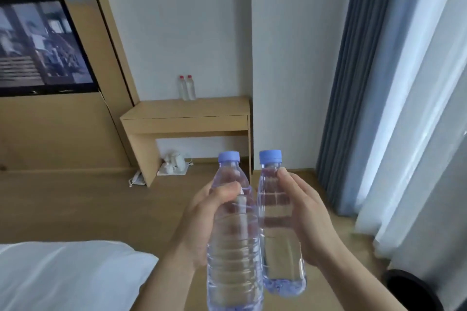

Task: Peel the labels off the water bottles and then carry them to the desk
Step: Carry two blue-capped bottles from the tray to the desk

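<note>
Bottles (233,247) upright, between left grip (202,217), right grip (305,209)

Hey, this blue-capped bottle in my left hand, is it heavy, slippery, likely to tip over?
Probably heavy for its size: the bottle looks full of water. Its label-free plastic may be slick, though the ribs should help your left hand grip. Tall and narrow, it could tip if set down crooked.

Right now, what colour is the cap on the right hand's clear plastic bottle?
Light blue cap, head view.
</note>
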A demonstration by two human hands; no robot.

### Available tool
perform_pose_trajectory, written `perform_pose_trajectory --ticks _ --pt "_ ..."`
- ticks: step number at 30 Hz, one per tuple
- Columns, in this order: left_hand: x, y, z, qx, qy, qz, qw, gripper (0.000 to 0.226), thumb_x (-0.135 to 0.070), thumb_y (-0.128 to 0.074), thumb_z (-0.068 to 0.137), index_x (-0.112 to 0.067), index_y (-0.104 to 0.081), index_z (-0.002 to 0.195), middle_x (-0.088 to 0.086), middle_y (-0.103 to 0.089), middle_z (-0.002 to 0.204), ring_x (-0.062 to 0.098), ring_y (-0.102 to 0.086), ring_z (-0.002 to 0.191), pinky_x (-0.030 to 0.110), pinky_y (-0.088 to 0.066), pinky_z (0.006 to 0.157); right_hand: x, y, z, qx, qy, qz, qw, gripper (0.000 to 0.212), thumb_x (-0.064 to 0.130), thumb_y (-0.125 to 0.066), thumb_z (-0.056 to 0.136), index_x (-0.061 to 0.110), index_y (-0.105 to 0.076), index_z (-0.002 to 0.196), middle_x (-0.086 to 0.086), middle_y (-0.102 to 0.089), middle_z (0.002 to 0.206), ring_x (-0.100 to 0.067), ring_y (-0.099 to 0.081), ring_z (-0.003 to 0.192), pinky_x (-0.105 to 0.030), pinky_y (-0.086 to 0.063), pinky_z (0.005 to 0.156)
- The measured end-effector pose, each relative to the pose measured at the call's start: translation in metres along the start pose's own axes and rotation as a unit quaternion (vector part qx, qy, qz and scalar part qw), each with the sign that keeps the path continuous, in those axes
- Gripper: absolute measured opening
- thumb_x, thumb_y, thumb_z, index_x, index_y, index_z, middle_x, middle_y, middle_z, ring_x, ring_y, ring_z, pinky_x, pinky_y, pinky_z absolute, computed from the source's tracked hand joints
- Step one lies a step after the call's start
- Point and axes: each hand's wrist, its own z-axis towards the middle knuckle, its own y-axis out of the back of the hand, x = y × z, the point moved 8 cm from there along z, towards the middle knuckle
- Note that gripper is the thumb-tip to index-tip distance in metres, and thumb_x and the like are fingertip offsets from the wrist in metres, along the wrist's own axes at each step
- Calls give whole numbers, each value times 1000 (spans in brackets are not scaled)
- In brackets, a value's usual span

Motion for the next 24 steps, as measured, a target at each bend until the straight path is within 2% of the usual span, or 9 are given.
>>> perform_pose_trajectory --ticks 5,9,11,12,13,15,17,20,24 --pt "-7 62 55 -34 -22 30 999 24 -23 -67 67 -14 -60 88 9 -58 81 25 -57 69 40 -47 70 -16 -35 76 36 -13 -4 999 28 34 -48 93 14 -68 96 -9 -66 86 -10 -67 61 -31 -55 49" --pt "-16 99 111 -78 -47 72 993 21 -26 -68 66 -19 -65 85 2 -60 81 22 -57 74 48 -38 85 -31 -50 152 64 -18 4 998 29 34 -46 94 18 -70 94 -9 -68 88 -15 -68 67 -41 -59 57" --pt "-21 109 144 -93 -46 73 992 6 -18 -65 70 -22 -66 75 -4 -61 66 11 -60 56 31 -50 70 -35 -57 195 82 -21 13 996 30 33 -46 94 18 -71 93 -8 -69 86 -18 -69 70 -44 -60 60" --pt "-23 114 160 -105 -48 63 991 9 -13 -63 74 -22 -65 71 -6 -60 57 7 -59 46 21 -50 56 -37 -61 216 95 -24 16 995 30 33 -46 94 18 -72 93 -8 -70 85 -20 -69 72 -45 -60 61" --pt "-26 124 177 -133 -52 61 988 11 -13 -62 76 -22 -64 70 -7 -60 54 5 -59 43 18 -48 50 -37 -65 238 107 -27 19 994 30 33 -46 94 18 -71 92 -6 -71 83 -22 -68 74 -46 -60 63" --pt "-31 142 208 -170 -59 73 981 4 -22 -67 68 -25 -67 71 -9 -62 61 9 -61 55 26 -44 56 -39 -72 280 127 -35 13 991 30 35 -46 94 17 -70 89 2 -71 75 -21 -67 75 -51 -58 69" --pt "-35 158 237 -176 -65 56 981 11 -28 -67 62 -24 -64 72 -8 -62 66 11 -60 62 30 -45 59 -40 -83 317 152 -37 4 988 31 35 -46 94 14 -68 91 7 -70 70 -17 -67 71 -55 -56 73" --pt "-36 190 276 -205 -56 7 977 36 -25 -69 59 -13 -53 90 1 -65 68 18 -65 60 30 -53 55 -50 -103 367 184 -48 6 982 31 34 -46 94 9 -66 97 9 -67 67 -16 -65 67 -58 -53 76" --pt "-38 242 316 -242 -64 -6 968 36 -25 -70 55 -11 -61 87 6 -65 67 20 -65 58 31 -55 53 -80 -135 420 209 -83 3 974 36 32 -46 94 0 -59 102 9 -64 64 -15 -61 64 -59 -52 76"
